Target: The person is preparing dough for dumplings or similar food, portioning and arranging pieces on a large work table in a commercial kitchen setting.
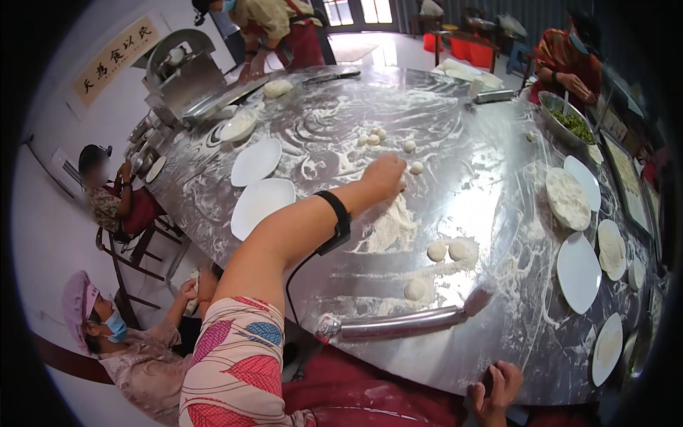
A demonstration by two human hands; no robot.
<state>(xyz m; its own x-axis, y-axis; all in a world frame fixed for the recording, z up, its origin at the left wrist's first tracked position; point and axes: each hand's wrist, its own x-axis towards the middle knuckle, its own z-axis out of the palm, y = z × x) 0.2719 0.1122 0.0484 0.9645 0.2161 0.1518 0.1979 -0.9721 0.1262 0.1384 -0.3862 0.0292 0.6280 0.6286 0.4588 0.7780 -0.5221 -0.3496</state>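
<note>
My left hand [385,176] reaches over the floured metal table with its fingers curled closed. What they hold, if anything, is hidden. Close to its right is a small dough ball [416,168], with another [409,146] just beyond. A cluster of small dough pieces [373,136] lies farther back. Spread flour [391,226] lies below the hand. At the table's near edge, my right hand [496,395] is loosely curled, with a gap between thumb and fingers and nothing seen in it. Larger dough rounds [437,250] sit above a metal rolling pin [402,323].
White plates [262,206] stand left of my arm. More plates [578,273] and a bowl of chopped greens [565,117] line the right side. A person in a pink cap [107,327] sits at lower left; other people are around the table [455,363].
</note>
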